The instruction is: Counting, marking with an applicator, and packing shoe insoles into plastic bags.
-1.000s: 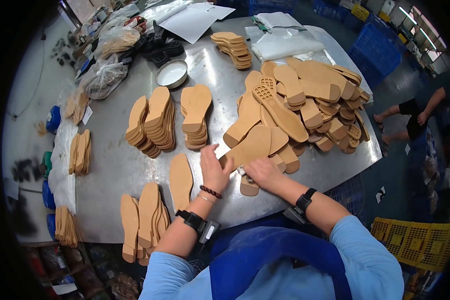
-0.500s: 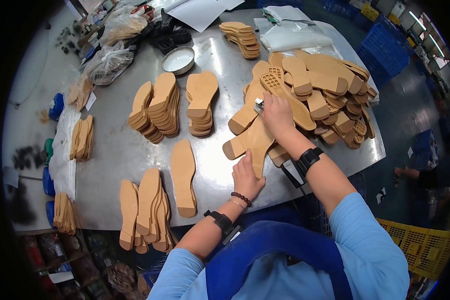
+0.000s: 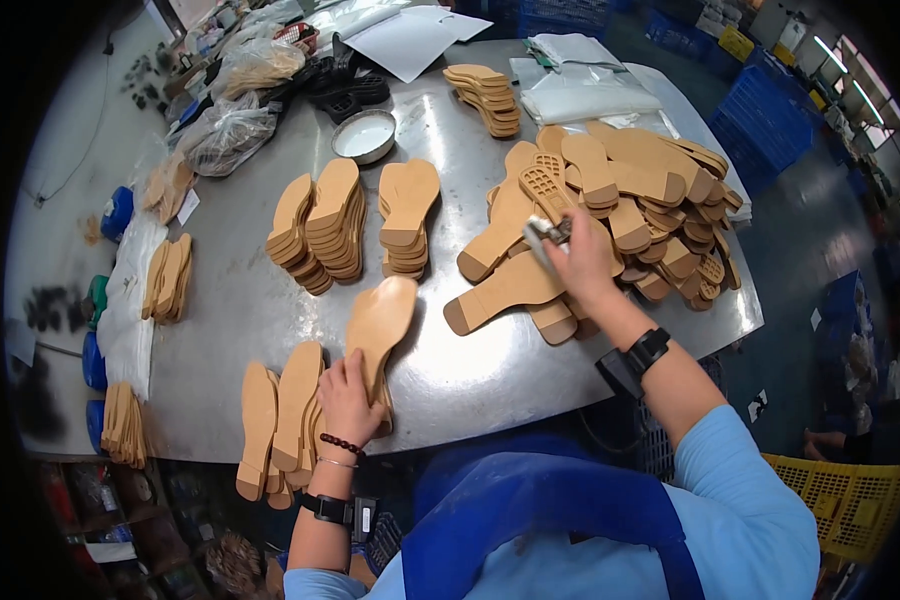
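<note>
Tan shoe soles lie in stacks and heaps over the metal table. My left hand is closed on one tan shoe sole at its near end, above another sole on the table that it mostly covers. Left of that hand is a row of stacked soles. My right hand is closed on a small white and metal object, blurred and too small to name. It hovers at the left side of the large heap of soles, close to a sole with a grid-patterned underside.
Neat stacks of soles stand mid-table, and another stack is at the back. A white bowl, clear plastic bags and white papers lie behind. Yellow crates stand at lower right.
My left hand has moved left from the heap, taking a sole to the single sole. My right hand has shifted slightly right and down, with the small object still in it.
</note>
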`<state>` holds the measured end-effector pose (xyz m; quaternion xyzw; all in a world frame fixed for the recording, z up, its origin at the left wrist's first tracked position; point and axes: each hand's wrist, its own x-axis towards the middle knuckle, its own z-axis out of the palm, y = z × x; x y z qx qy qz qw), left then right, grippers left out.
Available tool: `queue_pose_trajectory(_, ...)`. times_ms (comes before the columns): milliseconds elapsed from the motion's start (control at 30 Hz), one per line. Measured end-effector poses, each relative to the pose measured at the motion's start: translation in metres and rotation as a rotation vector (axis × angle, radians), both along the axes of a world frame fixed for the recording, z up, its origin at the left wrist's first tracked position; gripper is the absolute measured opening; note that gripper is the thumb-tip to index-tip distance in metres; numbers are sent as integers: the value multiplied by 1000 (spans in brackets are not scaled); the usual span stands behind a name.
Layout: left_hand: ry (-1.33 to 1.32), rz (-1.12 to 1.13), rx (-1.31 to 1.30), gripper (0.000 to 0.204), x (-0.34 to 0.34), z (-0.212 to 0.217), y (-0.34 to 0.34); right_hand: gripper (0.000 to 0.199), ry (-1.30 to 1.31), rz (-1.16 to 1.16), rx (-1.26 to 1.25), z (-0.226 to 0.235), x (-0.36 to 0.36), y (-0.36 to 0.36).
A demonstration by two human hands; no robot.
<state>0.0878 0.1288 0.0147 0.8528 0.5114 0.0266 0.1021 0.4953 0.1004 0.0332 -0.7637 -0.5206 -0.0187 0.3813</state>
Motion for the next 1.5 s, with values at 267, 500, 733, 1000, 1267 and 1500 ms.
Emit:
queue_pose_trajectory(267,-352,-348,-76,100,173,-31,42,15,-510,250,-4,-58,-45,2)
queue_pose_trajectory(500,-256,-428,-114,89,204,-39,39,43,-410,-4,33,-45,14,-45)
queue_pose_trajectory(733,-382,-440,-65,80,120,31,17,46,2,-190,32,-37,71,-62)
queue_pose_trajectory(1000,288,1,-6,76,8,18,26,45,329,-99,23,-18,38,-67)
queue_pose_trajectory(1267,-736,-322,-256,105,269,-47,117,45,323,37,101,11,4,-31)
queue_pose_trajectory(1500,-837,-28,-804,83,297,-36,130,45,537,-56,88,-8,22,-67)
